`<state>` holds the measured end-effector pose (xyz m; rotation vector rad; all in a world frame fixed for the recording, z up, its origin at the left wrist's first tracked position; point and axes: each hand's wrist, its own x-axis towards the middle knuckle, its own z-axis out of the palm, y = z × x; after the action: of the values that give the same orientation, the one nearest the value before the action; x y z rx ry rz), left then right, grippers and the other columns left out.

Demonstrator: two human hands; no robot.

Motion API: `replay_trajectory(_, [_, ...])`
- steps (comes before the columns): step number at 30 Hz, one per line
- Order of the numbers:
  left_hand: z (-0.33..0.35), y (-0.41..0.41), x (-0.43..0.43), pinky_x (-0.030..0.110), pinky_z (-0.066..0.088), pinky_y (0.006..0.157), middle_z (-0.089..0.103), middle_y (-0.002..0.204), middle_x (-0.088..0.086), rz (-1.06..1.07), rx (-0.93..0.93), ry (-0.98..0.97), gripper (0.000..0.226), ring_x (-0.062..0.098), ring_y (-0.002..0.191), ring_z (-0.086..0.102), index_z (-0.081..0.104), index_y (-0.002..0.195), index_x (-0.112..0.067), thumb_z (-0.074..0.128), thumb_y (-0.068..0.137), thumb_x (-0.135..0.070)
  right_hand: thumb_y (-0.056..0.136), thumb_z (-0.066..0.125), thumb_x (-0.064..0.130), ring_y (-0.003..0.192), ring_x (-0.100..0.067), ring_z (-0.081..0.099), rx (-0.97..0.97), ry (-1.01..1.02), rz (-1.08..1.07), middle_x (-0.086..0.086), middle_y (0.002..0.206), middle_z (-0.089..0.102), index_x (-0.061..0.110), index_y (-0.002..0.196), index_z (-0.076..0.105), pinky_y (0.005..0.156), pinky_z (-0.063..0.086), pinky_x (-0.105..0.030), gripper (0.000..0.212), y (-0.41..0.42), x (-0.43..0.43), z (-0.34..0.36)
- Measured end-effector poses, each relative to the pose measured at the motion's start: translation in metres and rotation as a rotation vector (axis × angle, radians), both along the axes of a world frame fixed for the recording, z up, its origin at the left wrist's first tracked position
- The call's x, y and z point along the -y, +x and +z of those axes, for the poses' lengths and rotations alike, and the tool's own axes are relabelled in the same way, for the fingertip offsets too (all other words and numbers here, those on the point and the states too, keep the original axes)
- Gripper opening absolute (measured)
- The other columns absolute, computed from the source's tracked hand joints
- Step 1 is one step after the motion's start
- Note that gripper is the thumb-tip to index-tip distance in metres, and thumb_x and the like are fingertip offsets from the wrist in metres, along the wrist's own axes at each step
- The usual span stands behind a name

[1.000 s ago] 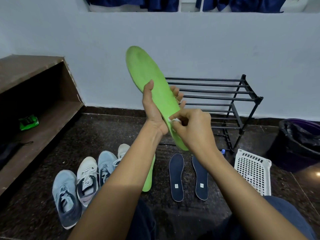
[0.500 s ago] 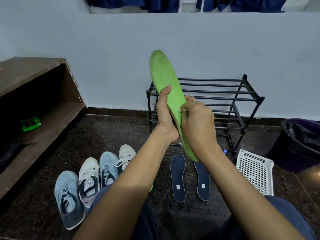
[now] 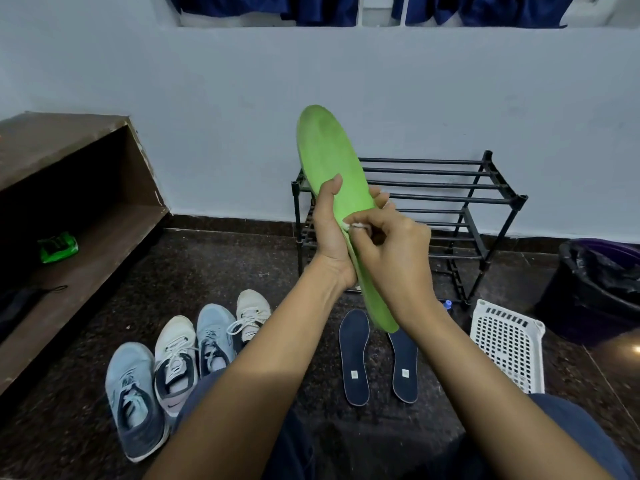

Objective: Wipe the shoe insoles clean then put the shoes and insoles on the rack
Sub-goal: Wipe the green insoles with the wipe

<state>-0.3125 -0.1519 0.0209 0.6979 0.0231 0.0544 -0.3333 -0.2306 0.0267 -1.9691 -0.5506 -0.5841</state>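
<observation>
My left hand (image 3: 330, 233) grips a green insole (image 3: 329, 157) upright in front of me, thumb on its face and fingers behind. My right hand (image 3: 391, 251) pinches a small white wad (image 3: 358, 227) against the insole's middle. Two dark blue insoles (image 3: 354, 355) lie flat on the floor below. Several sneakers (image 3: 173, 362), light blue and white, stand in a row at the lower left. The black metal shoe rack (image 3: 450, 188) stands against the wall behind the green insole, its bars bare.
A white plastic basket (image 3: 507, 344) lies on the floor right of the rack. A dark bin with a black liner (image 3: 599, 282) sits at the far right. A brown wooden shelf unit (image 3: 69, 188) with a green packet (image 3: 57, 247) fills the left side.
The green insole swung from leaning left to nearly upright before the rack. My right hand with the white wad slid up the insole from near its heel to its middle.
</observation>
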Motion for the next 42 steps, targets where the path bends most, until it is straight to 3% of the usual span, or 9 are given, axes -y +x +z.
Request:
replay_trajectory(2, [0.001,-0.002,0.001,0.028,0.050,0.074,0.061,0.086,0.007,-0.012,0.016,-0.004,0.051,0.018,0.077,0.060,0.060,0.094,-0.006,0.056,0.074,-0.052,0.078,0.062,0.000,0.071,-0.019,0.066,0.018,-0.063,-0.047,-0.008,0.083,0.071,0.012,0.086,0.075,0.071,0.052,-0.027,0.019,0.007,0.002,-0.002])
replay_trajectory(4, [0.005,-0.003,-0.003,0.028,0.049,0.077,0.061,0.088,0.008,-0.005,0.055,-0.028,0.049,0.019,0.079,0.060,0.061,0.096,-0.004,0.055,0.073,-0.047,0.080,0.061,0.001,0.074,-0.026,0.065,0.012,-0.134,-0.098,-0.008,0.085,0.070,0.012,0.087,0.074,0.071,0.051,-0.034,0.018,0.011,0.005,-0.003])
replay_trajectory(8, [0.008,-0.001,-0.016,0.030,0.048,0.077,0.064,0.087,0.006,0.034,0.112,-0.091,0.045,0.018,0.077,0.062,0.063,0.096,-0.006,0.057,0.072,-0.044,0.078,0.063,0.000,0.071,-0.021,0.063,-0.022,-0.192,-0.040,-0.006,0.080,0.071,0.012,0.084,0.075,0.070,0.042,-0.023,0.019,0.006,0.009,-0.003])
replay_trajectory(14, [0.011,0.000,-0.014,0.031,0.048,0.076,0.059,0.088,0.005,0.020,0.105,-0.137,0.051,0.019,0.075,0.060,0.058,0.097,-0.006,0.050,0.071,-0.050,0.077,0.067,0.002,0.072,-0.004,0.060,0.024,-0.006,0.100,0.002,0.072,0.071,0.017,0.084,0.077,0.065,0.039,-0.001,0.019,-0.013,-0.002,0.006])
replay_trajectory(20, [0.006,-0.005,0.010,0.026,0.048,0.072,0.060,0.087,0.004,-0.022,0.046,-0.018,0.051,0.016,0.075,0.059,0.060,0.093,-0.008,0.058,0.067,-0.052,0.076,0.060,0.005,0.069,-0.022,0.065,0.128,-0.024,-0.069,-0.008,0.080,0.071,0.011,0.084,0.075,0.067,0.050,-0.032,0.018,0.004,-0.001,0.002])
replay_trajectory(27, [0.009,-0.001,-0.008,0.032,0.052,0.077,0.067,0.081,0.009,0.023,0.074,-0.034,0.052,0.019,0.071,0.067,0.063,0.094,-0.002,0.061,0.069,-0.048,0.079,0.061,0.000,0.074,-0.029,0.064,-0.005,-0.274,-0.109,-0.011,0.084,0.070,0.012,0.086,0.074,0.070,0.050,-0.036,0.019,0.006,0.010,-0.003])
replay_trajectory(31, [0.010,0.000,-0.012,0.030,0.052,0.071,0.063,0.078,0.010,0.045,0.051,-0.104,0.052,0.019,0.067,0.064,0.060,0.090,-0.001,0.055,0.077,-0.050,0.077,0.064,0.003,0.062,-0.012,0.059,-0.050,-0.197,0.041,-0.003,0.069,0.069,0.017,0.084,0.076,0.062,0.041,-0.009,0.020,-0.007,0.008,0.005])
replay_trajectory(36, [0.006,0.001,-0.009,0.030,0.053,0.076,0.062,0.082,0.010,0.011,-0.041,-0.095,0.058,0.020,0.071,0.063,0.060,0.097,-0.001,0.051,0.080,-0.055,0.078,0.065,0.002,0.066,-0.006,0.058,-0.004,-0.077,0.085,0.001,0.070,0.069,0.017,0.083,0.076,0.063,0.038,-0.003,0.020,-0.007,0.003,0.004])
replay_trajectory(42, [0.000,-0.004,0.000,0.032,0.047,0.076,0.064,0.087,0.009,-0.060,-0.080,0.005,0.061,0.020,0.078,0.058,0.062,0.095,-0.004,0.051,0.074,-0.060,0.080,0.061,0.000,0.072,-0.027,0.065,0.018,-0.163,-0.084,-0.009,0.081,0.070,0.012,0.086,0.074,0.068,0.051,-0.035,0.019,0.006,0.006,-0.003])
